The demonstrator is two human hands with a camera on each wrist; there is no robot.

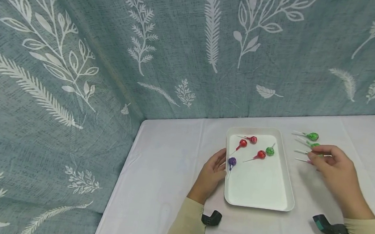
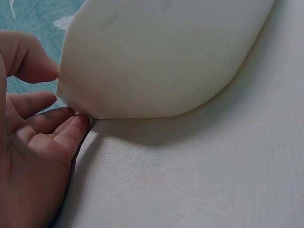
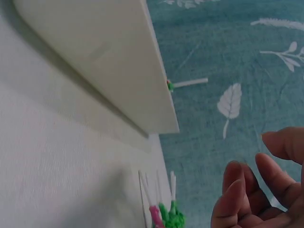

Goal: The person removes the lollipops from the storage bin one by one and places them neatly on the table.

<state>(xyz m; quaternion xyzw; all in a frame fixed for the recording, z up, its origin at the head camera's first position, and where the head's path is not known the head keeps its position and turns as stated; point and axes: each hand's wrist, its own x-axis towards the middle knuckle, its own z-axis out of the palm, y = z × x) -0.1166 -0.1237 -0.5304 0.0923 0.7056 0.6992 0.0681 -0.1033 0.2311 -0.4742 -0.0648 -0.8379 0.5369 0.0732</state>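
Note:
A white tray (image 1: 257, 187) lies on the table, holding a purple lollipop (image 1: 232, 161), a green lollipop (image 1: 270, 151) and three red ones, among them one red lollipop (image 1: 261, 154) near the middle. My left hand (image 1: 210, 174) touches the tray's left wall; in the left wrist view its fingertips (image 2: 81, 122) meet the outside of the wall. Right of the tray, my right hand (image 1: 335, 171) hovers over a column of lollipops, thumb and fingers apart with nothing between them in the right wrist view. Green lollipops (image 1: 312, 136) lie at the column's far end; a pink lollipop (image 3: 156, 214) is partly hidden by the hand in the head view.
A white cloth (image 1: 167, 173) covers the table. Behind it and on the left hangs a teal curtain (image 1: 107, 53) with white leaf prints. Each wrist wears a black device, such as the right wrist device (image 1: 331, 228).

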